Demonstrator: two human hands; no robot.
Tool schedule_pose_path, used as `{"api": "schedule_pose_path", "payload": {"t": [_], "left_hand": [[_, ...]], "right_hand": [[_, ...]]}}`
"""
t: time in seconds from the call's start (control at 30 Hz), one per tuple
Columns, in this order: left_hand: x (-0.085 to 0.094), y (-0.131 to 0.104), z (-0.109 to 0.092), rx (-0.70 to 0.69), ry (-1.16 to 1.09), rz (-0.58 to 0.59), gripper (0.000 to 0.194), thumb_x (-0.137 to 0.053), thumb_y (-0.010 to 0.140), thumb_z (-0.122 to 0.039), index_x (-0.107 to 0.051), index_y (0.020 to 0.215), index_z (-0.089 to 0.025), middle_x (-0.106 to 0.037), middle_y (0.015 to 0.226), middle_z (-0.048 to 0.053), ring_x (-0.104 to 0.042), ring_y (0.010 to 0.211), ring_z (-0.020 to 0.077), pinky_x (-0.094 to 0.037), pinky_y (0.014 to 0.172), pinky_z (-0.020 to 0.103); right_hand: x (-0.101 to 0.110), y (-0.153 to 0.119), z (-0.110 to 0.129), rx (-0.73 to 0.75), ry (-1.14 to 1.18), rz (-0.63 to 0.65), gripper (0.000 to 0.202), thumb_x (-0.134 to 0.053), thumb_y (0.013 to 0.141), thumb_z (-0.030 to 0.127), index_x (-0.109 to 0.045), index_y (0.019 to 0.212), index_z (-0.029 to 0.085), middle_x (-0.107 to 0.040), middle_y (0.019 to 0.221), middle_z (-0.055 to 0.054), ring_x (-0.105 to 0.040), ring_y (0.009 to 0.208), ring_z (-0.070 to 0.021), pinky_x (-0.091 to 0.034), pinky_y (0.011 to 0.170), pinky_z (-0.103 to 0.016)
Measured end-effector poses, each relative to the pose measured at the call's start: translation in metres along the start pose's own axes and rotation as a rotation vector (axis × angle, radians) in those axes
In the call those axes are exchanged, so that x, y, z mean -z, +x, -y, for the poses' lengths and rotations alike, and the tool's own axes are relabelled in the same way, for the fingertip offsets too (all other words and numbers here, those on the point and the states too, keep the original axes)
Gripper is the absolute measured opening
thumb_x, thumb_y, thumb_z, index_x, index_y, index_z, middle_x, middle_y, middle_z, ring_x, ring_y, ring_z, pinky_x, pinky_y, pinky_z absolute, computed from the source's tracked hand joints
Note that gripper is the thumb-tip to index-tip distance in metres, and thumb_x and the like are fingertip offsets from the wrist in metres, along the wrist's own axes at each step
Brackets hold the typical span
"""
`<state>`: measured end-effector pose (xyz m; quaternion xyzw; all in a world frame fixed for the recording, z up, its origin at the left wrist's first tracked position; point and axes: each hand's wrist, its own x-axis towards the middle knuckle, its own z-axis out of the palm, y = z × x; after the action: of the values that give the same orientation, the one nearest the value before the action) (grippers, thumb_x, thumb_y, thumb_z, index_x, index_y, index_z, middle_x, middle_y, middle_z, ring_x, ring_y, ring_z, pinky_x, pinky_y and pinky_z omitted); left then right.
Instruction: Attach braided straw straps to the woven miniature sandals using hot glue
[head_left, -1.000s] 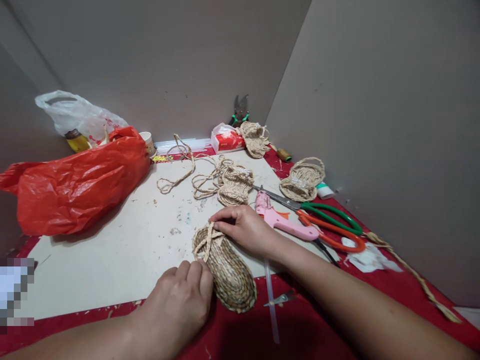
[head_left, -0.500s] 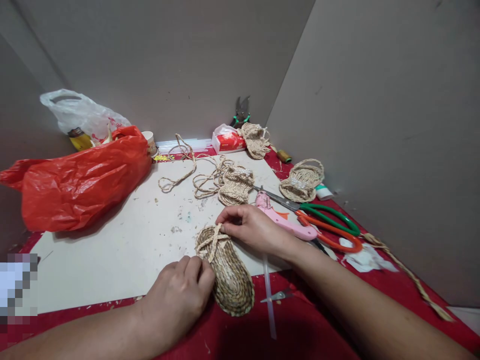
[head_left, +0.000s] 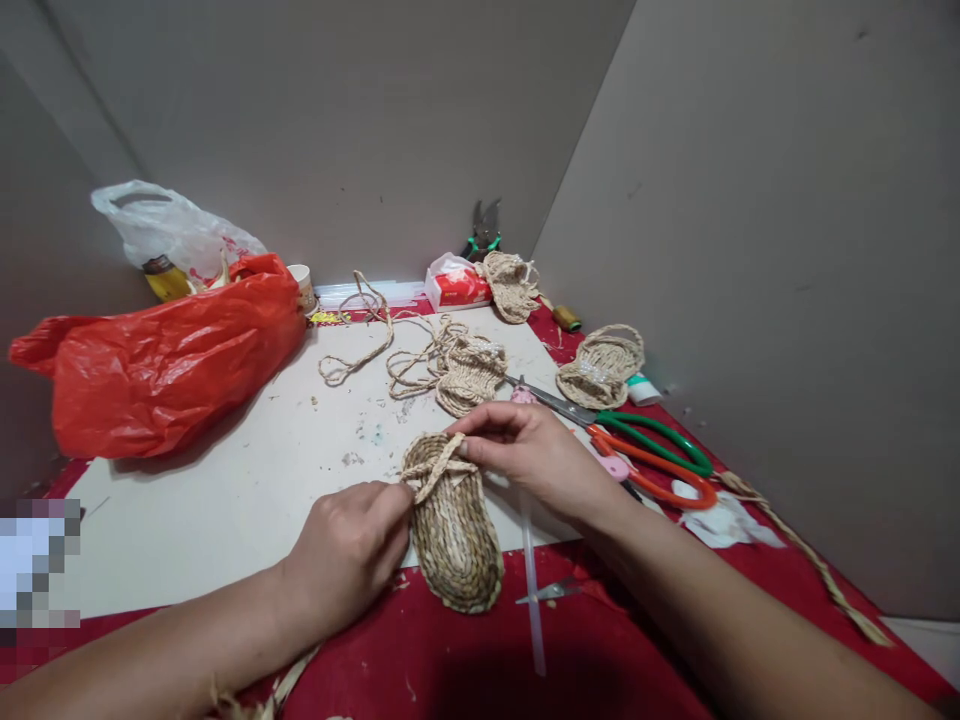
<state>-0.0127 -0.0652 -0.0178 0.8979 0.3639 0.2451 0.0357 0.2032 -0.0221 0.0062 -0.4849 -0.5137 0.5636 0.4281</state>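
A small woven straw slipper [head_left: 459, 550] lies in front of me, with a braided straw strap [head_left: 441, 470] crossing near its far end. My right hand [head_left: 536, 455] pinches the upper end of that strap between thumb and fingers. My left hand [head_left: 356, 540] is closed at the slipper's left edge, by the strap's left end; its fingertips are partly hidden. Just behind my right hand, a pink glue gun [head_left: 616, 467] is mostly covered. A clear glue stick [head_left: 534, 610] lies to the right of the slipper, across a small metal blade [head_left: 559, 590].
Scissors [head_left: 660, 460] with green and orange handles lie at right. Finished-looking straw slippers [head_left: 471, 375] and loose braided cord [head_left: 360, 350] are farther back. A red plastic bag [head_left: 180, 360] fills the left. A tissue pack [head_left: 459, 285] and pruning shears [head_left: 486, 225] stand by the wall.
The slipper has turned slightly more upright in view. My left hand has shifted up to the strap's left end, and my right hand has moved slightly right with the strap end.
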Motion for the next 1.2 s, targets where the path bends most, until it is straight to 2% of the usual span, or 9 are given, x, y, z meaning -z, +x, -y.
{"api": "schedule_pose_path", "payload": {"t": [0.13,0.33,0.4,0.47,0.6,0.77,1.0,1.1,1.2], "left_hand": [[0.002,0.004,0.005,0.0,-0.114,-0.112,0.01,-0.048,0.086,-0.009,-0.05,0.085,-0.018,-0.051,0.061,-0.002,-0.044,0.051,0.0113,-0.038,0.047,0.023],[0.006,0.002,0.008,-0.135,-0.266,-0.227,0.034,-0.054,0.08,-0.004,-0.051,0.113,-0.014,-0.063,0.077,0.005,-0.057,0.065,0.0135,-0.047,0.057,0.024],[0.007,0.002,0.006,-0.124,-0.34,-0.245,0.04,-0.058,0.079,-0.007,-0.049,0.118,-0.012,-0.064,0.08,0.006,-0.058,0.065,0.0133,-0.047,0.057,0.024],[0.01,0.003,0.003,-0.032,-0.398,-0.26,0.035,-0.058,0.081,-0.01,-0.051,0.115,-0.013,-0.064,0.08,0.005,-0.057,0.061,0.0115,-0.046,0.056,0.023],[0.015,0.008,-0.001,0.246,-0.535,-0.223,0.009,-0.053,0.087,-0.017,-0.06,0.093,-0.016,-0.062,0.071,0.001,-0.052,0.056,0.0093,-0.041,0.052,0.021],[0.02,0.016,-0.001,0.576,-0.974,-0.098,0.012,-0.063,0.083,-0.028,-0.061,0.085,-0.017,-0.057,0.068,-0.001,-0.05,0.061,0.0104,-0.042,0.058,0.023],[0.015,0.022,0.003,0.797,-1.41,-0.121,0.017,-0.076,0.07,-0.023,-0.062,0.076,-0.016,-0.059,0.07,-0.003,-0.05,0.062,0.0078,-0.04,0.061,0.02],[0.012,0.022,0.004,0.832,-1.479,-0.168,0.017,-0.078,0.068,-0.018,-0.062,0.073,-0.015,-0.061,0.067,-0.004,-0.051,0.059,0.0056,-0.04,0.06,0.018],[0.012,0.022,0.005,0.825,-1.489,-0.224,0.018,-0.079,0.067,-0.015,-0.062,0.071,-0.014,-0.066,0.075,-0.002,-0.056,0.064,0.0054,-0.043,0.064,0.018]], "right_hand": [[-0.001,-0.003,0.002,0.074,0.022,-0.088,0.012,-0.073,0.061,0.022,-0.071,0.071,0.018,-0.068,0.068,0.001,-0.06,0.064,-0.0113,-0.047,0.065,-0.025],[0.0,-0.006,0.0,0.129,0.073,-0.188,0.015,-0.077,0.061,0.025,-0.072,0.074,0.019,-0.069,0.071,0.0,-0.061,0.065,-0.0121,-0.049,0.065,-0.026],[-0.001,-0.006,-0.001,0.137,0.081,-0.199,0.016,-0.078,0.061,0.026,-0.072,0.074,0.019,-0.07,0.072,0.0,-0.061,0.065,-0.0121,-0.049,0.065,-0.026],[-0.001,-0.006,-0.002,0.141,0.096,-0.194,0.017,-0.079,0.06,0.027,-0.072,0.074,0.019,-0.07,0.073,-0.001,-0.061,0.067,-0.0126,-0.049,0.066,-0.026],[-0.001,-0.005,-0.002,0.158,0.122,-0.207,0.018,-0.08,0.06,0.029,-0.072,0.073,0.019,-0.07,0.072,-0.001,-0.061,0.067,-0.0121,-0.049,0.066,-0.025],[0.001,-0.006,-0.002,0.173,0.151,-0.231,0.018,-0.081,0.061,0.029,-0.072,0.074,0.021,-0.07,0.074,0.0,-0.06,0.067,-0.0119,-0.048,0.066,-0.025],[-0.002,-0.008,-0.004,0.164,0.213,-0.214,0.018,-0.082,0.062,0.029,-0.073,0.075,0.022,-0.071,0.076,-0.001,-0.061,0.07,-0.0125,-0.049,0.069,-0.025],[-0.002,-0.008,-0.005,0.151,0.209,-0.215,0.017,-0.082,0.061,0.028,-0.073,0.074,0.023,-0.071,0.076,0.0,-0.06,0.07,-0.0122,-0.048,0.069,-0.024],[-0.002,-0.007,-0.006,0.186,0.132,-0.199,0.013,-0.08,0.063,0.025,-0.074,0.075,0.024,-0.071,0.079,-0.001,-0.06,0.073,-0.0132,-0.048,0.071,-0.026]]}}
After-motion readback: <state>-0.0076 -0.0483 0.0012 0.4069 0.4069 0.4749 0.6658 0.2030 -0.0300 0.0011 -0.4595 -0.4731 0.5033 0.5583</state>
